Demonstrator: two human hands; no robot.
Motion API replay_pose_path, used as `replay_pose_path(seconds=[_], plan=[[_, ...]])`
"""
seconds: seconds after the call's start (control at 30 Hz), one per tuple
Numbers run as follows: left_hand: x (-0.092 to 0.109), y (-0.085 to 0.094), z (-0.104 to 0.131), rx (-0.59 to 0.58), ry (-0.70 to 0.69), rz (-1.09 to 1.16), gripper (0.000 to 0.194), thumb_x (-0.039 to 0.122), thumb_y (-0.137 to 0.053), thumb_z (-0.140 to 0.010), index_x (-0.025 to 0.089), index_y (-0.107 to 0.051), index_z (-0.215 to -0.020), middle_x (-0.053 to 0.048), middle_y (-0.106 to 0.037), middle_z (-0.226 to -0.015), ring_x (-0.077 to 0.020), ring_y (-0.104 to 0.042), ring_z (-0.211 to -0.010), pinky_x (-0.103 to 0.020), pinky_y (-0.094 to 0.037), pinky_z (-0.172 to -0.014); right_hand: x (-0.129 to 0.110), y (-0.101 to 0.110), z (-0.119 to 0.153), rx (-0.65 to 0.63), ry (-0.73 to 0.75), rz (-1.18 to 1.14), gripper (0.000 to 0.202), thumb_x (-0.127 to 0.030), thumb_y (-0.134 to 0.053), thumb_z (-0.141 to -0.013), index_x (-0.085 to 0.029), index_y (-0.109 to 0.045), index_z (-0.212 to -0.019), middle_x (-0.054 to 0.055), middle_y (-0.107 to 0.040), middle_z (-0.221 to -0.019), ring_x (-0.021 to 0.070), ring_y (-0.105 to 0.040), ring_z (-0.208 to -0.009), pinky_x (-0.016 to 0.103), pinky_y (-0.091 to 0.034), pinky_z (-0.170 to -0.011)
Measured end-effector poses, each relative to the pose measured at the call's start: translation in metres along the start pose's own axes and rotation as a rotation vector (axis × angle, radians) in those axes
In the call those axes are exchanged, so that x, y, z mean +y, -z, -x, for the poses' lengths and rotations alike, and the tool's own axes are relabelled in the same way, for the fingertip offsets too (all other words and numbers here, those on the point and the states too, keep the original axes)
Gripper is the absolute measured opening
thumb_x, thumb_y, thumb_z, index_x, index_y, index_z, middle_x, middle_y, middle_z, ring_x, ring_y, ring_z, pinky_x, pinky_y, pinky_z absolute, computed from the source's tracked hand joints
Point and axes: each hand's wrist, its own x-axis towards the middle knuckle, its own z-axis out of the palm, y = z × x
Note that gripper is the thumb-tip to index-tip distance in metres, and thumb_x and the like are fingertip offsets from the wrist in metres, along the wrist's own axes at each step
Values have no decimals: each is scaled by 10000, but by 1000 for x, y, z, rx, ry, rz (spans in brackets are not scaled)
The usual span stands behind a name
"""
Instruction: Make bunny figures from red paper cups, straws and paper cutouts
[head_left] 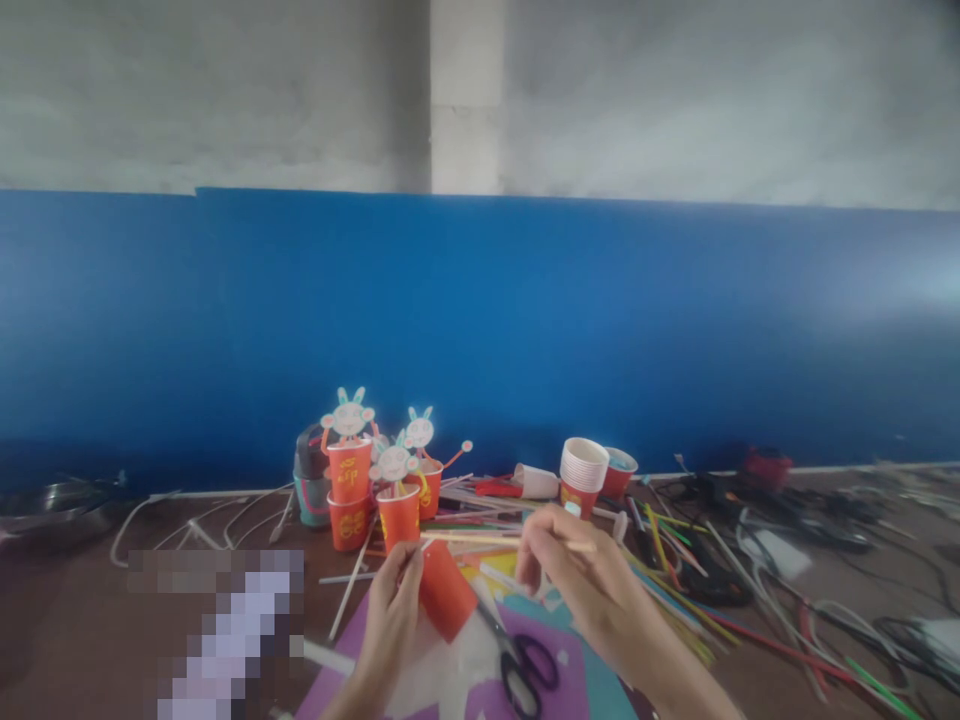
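My left hand (399,582) pinches the edge of a plain red piece (448,592), which looks like a paper cup tipped on its side. Closed fingers of my right hand (570,560) grip a thin pale stick (472,539), which reaches left to just above the red piece. Black-handled scissors (517,665) lie between my hands on purple paper (566,680). Beyond my left hand stands a red cup (399,515) with a white rabbit cutout (394,463) rising from it. Two stacked red cups (349,475) carry another rabbit figure (349,415).
A stack of white-rimmed cups (583,470) stands at the back, near red-handled scissors (499,488). Coloured strips (675,610) and loose cables (757,580) spread over the right side. A grey container (309,485) stands behind the left cups. A blue panel (480,320) bounds the table's back.
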Motion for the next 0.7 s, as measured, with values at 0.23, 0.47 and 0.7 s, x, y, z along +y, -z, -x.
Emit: replay_pose_path(seconds=[0.23, 0.47, 0.7], plan=[[2, 1, -2, -2, 9, 39, 344, 520, -644, -757, 180, -645, -710, -2, -608, -656, -162, -534, -646, -231, -419, -606, 2, -2, -2, -59, -14, 59, 356, -453, -357, -979, -195, -519, -795, 2, -599, -704, 118, -565, -663, 217, -433, -618], [9, 0, -1, 20, 59, 50, 385, 554, -672, -715, 174, -623, -678, 25, -551, -600, -135, -473, -593, -216, -375, -562, 1, 1, 0, -87, -29, 77, 360, -445, -353, -983, -192, -521, -789, 3, -602, -724, 118, -563, -688, 226, -438, -647], [7, 0, -2, 36, 97, 124, 397, 559, -690, -698, 169, -614, -693, 28, -548, -612, -129, -488, -592, -213, -393, -563, 1, 8, -1, -139, -100, 10, 290, -415, -437, -949, -184, -598, -882, 30, -655, -784, 140, -608, -750, 252, -479, -697]])
